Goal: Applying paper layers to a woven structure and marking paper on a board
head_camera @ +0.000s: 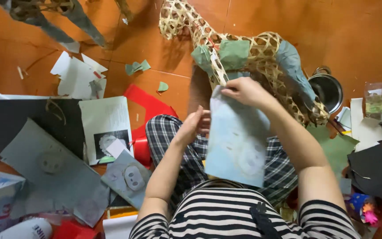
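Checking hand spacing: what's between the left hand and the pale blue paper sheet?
Head view: nothing lies between. The left hand sits right at the left edge of the pale blue paper sheet, with only the plaid trouser leg beneath. The right hand pinches its top.

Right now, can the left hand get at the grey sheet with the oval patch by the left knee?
Probably yes. The left hand is free, beside the pale blue sheet that the right hand pinches. The grey sheet lies uncovered on the floor beside that forearm.
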